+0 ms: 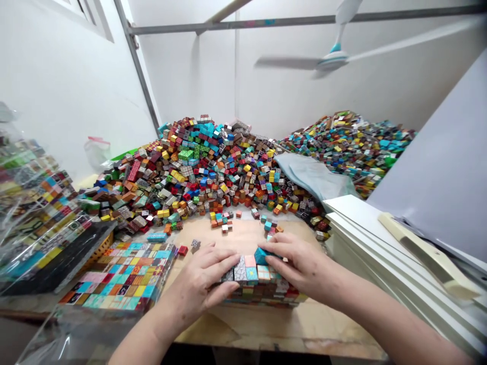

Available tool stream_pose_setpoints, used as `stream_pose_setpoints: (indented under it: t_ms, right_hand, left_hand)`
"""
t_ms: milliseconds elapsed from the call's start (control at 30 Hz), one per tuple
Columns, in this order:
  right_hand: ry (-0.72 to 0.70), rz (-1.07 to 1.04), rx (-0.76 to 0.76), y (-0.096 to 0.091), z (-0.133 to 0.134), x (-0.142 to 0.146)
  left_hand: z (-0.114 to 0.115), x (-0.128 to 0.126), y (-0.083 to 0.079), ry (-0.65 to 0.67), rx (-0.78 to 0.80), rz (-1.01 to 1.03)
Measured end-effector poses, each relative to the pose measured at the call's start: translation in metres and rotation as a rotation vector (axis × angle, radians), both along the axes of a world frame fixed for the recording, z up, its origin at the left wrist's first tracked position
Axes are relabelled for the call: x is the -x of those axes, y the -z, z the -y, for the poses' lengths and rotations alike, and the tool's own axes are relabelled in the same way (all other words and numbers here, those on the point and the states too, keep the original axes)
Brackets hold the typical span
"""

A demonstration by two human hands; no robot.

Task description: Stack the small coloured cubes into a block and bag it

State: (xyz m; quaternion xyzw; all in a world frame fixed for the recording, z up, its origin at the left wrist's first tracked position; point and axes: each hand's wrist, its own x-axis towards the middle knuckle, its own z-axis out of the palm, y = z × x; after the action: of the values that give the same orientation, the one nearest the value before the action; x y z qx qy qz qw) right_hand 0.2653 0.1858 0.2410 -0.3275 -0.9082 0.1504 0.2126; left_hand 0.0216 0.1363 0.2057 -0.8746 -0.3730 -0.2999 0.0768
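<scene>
A block of small printed cubes (262, 293), stacked in layers, stands on the brown board in front of me. On its top layer are grey, pink, light blue and white-orange cubes. My left hand (196, 284) lies against the left end of the stack, fingers stretched over the grey cubes (239, 269) and thumb apart along the front side. Between thumb and fingers of my right hand (300, 257) is a teal cube (261, 255), tilted on the top layer. The right hand hides the stack's right end.
A big heap of loose cubes (198, 172) covers the back, with a second heap (346, 147) behind a pale blue sheet (312, 172). Wrapped cube slabs (122, 279) lie left. White boards (380, 238) carrying a cream-handled tool (426, 253) stand right. A fan (332, 61) hangs above.
</scene>
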Motion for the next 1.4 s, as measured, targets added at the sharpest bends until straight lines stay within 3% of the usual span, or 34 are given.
stream_pose_setpoints:
  t_ms: [333, 500, 600, 833, 967, 1267, 1400]
  right_hand:
    - [0.026, -0.024, 0.053, 0.006, 0.010, 0.001]
    - [0.130, -0.078, 0.022, 0.016, 0.016, -0.010]
    - [0.171, -0.038, -0.081, 0.020, 0.022, -0.016]
    - [0.160, 0.187, -0.517, 0.036, 0.039, 0.001]
    - [0.138, 0.266, -0.639, 0.047, 0.040, 0.008]
    - [0.166, 0.167, -0.544, 0.042, 0.036, 0.010]
    - [0.145, 0.102, -0.580, 0.046, 0.027, 0.015]
  left_hand:
    - [0.000, 0.001, 0.002, -0.001, 0.003, 0.016]
    - [0.000, 0.000, 0.003, 0.002, -0.007, 0.017]
    - [0.000, 0.000, 0.002, 0.000, -0.019, 0.012]
    - [0.000, 0.001, 0.003, -0.004, -0.027, 0.014]
    - [-0.001, 0.001, 0.005, 0.008, -0.023, 0.010]
    - [0.000, 0.003, 0.002, -0.004, 0.037, -0.051]
    - [0.005, 0.006, 0.006, -0.088, 0.090, 0.073]
